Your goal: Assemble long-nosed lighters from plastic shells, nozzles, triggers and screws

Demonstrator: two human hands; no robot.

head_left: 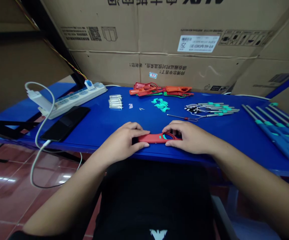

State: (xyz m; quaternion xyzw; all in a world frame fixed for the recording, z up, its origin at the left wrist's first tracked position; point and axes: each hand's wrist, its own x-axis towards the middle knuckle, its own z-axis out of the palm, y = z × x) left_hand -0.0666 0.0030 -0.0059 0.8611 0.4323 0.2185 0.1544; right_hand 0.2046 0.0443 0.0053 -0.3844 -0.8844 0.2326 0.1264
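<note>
Red plastic casing (154, 138) resting at blue table (96, 128) edge; left hand (120, 142) and right hand (191, 137) grasp opposite ends, grip balanced, fingers curled over.

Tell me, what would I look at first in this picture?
You'd probably spot the red plastic piece first, held by the left hand and right hand at the near edge of the blue table. Near the far edge lies a bright pile of red and orange plastic pieces, and long blue-and-green rods lie at the right end.
</note>
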